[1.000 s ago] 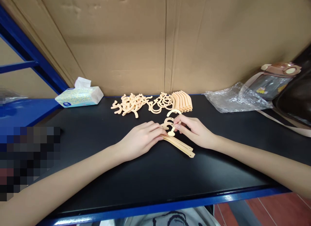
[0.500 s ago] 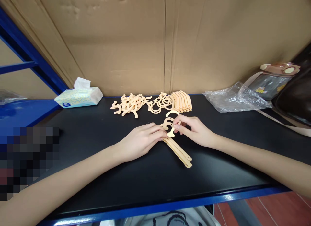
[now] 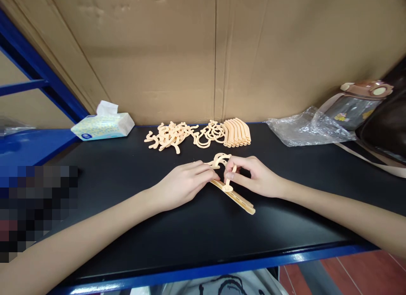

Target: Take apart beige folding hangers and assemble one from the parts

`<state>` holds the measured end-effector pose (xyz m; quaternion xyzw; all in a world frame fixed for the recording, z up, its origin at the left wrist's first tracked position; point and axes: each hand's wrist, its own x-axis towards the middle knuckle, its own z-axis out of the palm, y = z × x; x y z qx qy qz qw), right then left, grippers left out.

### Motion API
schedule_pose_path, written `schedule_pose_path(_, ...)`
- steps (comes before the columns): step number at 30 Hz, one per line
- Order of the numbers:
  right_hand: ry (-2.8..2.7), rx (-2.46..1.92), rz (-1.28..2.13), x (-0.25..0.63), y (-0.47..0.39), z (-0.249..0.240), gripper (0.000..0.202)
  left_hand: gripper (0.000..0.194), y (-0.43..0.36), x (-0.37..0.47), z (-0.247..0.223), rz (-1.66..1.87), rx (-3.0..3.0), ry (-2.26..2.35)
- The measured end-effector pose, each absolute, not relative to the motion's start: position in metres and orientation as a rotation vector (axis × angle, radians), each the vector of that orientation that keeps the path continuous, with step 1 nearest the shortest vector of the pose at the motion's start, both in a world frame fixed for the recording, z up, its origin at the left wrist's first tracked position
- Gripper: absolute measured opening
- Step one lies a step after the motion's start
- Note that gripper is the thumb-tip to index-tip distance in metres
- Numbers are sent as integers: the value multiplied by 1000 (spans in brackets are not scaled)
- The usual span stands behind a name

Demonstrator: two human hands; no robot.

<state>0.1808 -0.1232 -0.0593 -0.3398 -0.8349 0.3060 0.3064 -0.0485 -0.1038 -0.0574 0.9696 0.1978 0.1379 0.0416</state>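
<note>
My left hand (image 3: pixel 190 183) is closed at the upper left end of a long beige slotted piece (image 3: pixel 237 198), which slants down to the right. In the fingers of my right hand (image 3: pixel 250 174) is a small beige piece with a rounded flat end (image 3: pixel 227 188); that end rests against the long piece. Curved beige parts (image 3: pixel 218 160) show just beyond my fingertips, and my left fingers partly hide where they meet the long piece.
Behind the hands lie a heap of beige curved pieces (image 3: pixel 173 136), some hook-shaped ones (image 3: pixel 207 135) and a row of bent bars (image 3: pixel 237 133). A tissue box (image 3: pixel 103 126) stands left. Clear plastic (image 3: pixel 307 128) and a bottle (image 3: pixel 358 106) are at right.
The small piece in my right hand has moved down onto the long piece. The long piece has rolled, so its slots now show. My left hand has stayed nearly in place.
</note>
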Motion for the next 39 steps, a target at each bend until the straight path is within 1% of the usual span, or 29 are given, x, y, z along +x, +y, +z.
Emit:
schedule_pose_path(5,-2237,-858,697,181,-127,-60,14,26,-104,-47,-55,421,2968,604)
schedule_pose_path(12,-2331,-750,431,180,-131,-61,10,22,-105,-47,-55,428,2971,601)
schedule_pose_path(18,-2384,-685,324,180,-128,-63,12,21,-106,-47,-56,437,2976,611)
schedule_pose_path(21,-2410,-692,221,181,-128,-63,16,21,-106,-47,-57,452,3014,621)
schedule_pose_path(26,-2412,-700,-88,183,-128,-61,28,25,-105,-48,-58,478,3090,622)
schedule_pose_path(30,-2357,-697,-279,185,-126,-63,33,27,-104,-50,-58,479,3099,631)
schedule_pose_path(33,-2338,-706,-330,186,-124,-66,34,27,-104,-50,-57,433,3076,636)
schedule_pose_path(39,-2328,-711,-309,186,-121,-67,34,28,-105,-49,-55,395,3128,650)
